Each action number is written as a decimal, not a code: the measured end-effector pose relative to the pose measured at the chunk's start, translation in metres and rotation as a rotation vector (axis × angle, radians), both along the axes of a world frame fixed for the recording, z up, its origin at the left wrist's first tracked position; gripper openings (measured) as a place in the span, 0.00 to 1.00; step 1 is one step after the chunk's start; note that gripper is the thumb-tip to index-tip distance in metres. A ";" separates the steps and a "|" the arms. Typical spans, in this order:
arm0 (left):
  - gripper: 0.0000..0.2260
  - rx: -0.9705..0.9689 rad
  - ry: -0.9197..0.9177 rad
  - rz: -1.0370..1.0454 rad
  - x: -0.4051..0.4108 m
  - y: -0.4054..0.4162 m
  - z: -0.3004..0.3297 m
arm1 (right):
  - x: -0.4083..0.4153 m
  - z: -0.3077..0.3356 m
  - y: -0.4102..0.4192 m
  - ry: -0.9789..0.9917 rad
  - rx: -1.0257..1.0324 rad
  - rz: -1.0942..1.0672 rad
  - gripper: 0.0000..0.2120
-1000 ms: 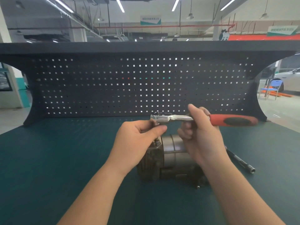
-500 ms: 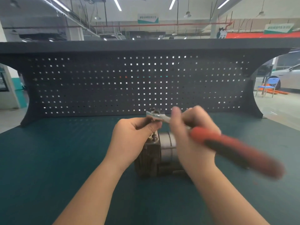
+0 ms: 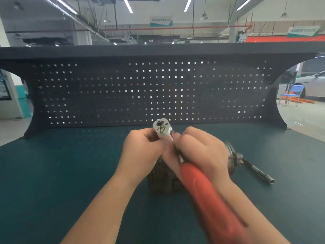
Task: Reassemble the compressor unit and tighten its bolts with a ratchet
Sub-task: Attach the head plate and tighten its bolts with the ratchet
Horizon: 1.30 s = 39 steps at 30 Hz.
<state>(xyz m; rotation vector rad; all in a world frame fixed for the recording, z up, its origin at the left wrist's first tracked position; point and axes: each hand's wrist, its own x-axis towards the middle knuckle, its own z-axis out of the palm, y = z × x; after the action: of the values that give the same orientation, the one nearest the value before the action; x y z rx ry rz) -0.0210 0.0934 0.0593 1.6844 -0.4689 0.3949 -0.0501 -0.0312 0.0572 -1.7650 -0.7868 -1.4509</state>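
**Ratchet could slip off the bolt**

The compressor [image 3: 162,178] sits on the green bench [image 3: 52,173], mostly hidden beneath both hands. The left hand [image 3: 140,154] pinches just under the ratchet [image 3: 162,129] head; the right hand [image 3: 202,152] curls round its shaft. Tilting the red handle sideways could pop the socket off or round the bolt.

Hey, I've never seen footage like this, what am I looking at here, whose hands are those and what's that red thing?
This is one view from a camera worn on a person's head, looking down at their own two bare hands; no robot is involved. They work at a green-topped workbench with a dark pegboard behind. The red thing is the handle of a ratchet. The right hand holds its shaft, and the left hand steadies things just below its silver head. Beneath the hands sits the metal compressor unit. A dark extension bar lies on the bench to the right.
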 end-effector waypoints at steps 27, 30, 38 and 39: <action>0.11 0.316 0.010 -0.120 0.007 0.021 0.005 | 0.011 -0.005 -0.020 0.318 0.745 0.300 0.16; 0.11 0.336 0.012 -0.130 0.009 0.023 0.004 | 0.011 -0.007 -0.018 0.330 0.709 0.273 0.16; 0.11 0.334 0.012 -0.136 0.009 0.023 0.004 | 0.006 -0.011 -0.016 0.195 0.548 0.172 0.17; 0.10 0.334 0.007 -0.134 0.009 0.022 0.004 | 0.004 -0.012 -0.015 0.145 0.495 0.159 0.18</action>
<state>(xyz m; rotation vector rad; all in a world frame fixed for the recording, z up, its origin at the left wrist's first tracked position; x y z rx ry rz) -0.0125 0.1156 0.0634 1.9614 -0.6668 0.2207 -0.0459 -0.0458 0.0448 -1.3769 -0.4316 -1.2616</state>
